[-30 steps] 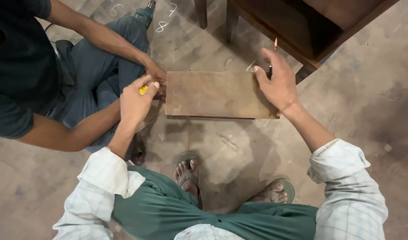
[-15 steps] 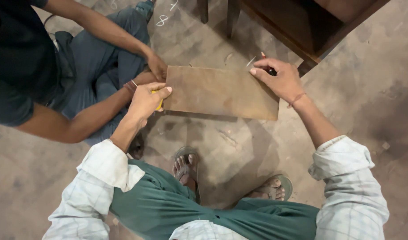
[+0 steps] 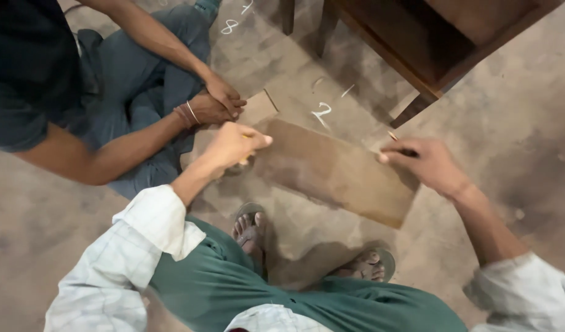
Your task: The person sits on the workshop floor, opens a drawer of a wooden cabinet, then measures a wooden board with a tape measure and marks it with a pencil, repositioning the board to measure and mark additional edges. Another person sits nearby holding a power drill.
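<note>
The wooden board [image 3: 341, 172] lies tilted above the concrete floor [image 3: 510, 154], one hand at each end. The left hand [image 3: 236, 146] grips its left end, closed around a small yellow object [image 3: 244, 161]. The right hand [image 3: 427, 165] holds the right end, a pencil [image 3: 400, 143] pinched in its grip. No pencil mark shows on the board yet.

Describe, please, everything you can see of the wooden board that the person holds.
The wooden board is a flat, brown rectangle with a dull, dusty face and straight edges, blurred here. It is held above the floor, turned diagonally, its right end nearer the feet. The left hand grips its left end and the right hand, which also holds a pencil, its upper right edge.
</note>
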